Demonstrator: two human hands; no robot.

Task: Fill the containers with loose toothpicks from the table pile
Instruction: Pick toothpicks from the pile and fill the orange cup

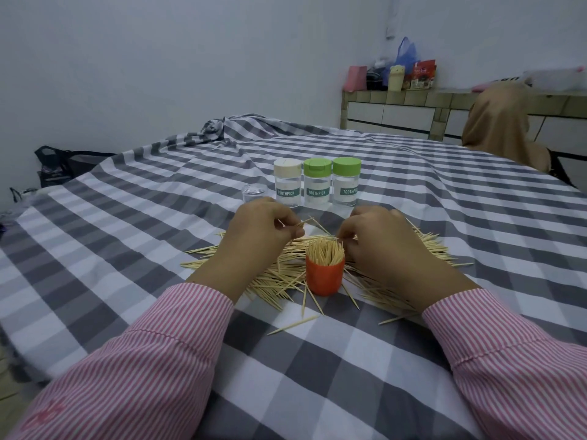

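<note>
A few thin wooden toothpicks (pixel 297 224) are pinched in the curled fingers of the left hand (pixel 257 236), held just above the pile, probably being gathered for loading. The right hand (pixel 381 246) is curled down over the loose toothpick pile (pixel 273 281) on the grey-and-white checked cloth (pixel 127 249); a pick may be pinched at its fingertips, but that cannot be told for sure. The small orange plastic cup (pixel 324 278) is stood inside the pile, between both hands, so reach is short; it looks nearly packed. Three capped clear "TOOTHPICK" bottles (pixel 317 187) are parked behind, apparently finished. A small clear open jar (pixel 254 192) is set beside them.
</note>
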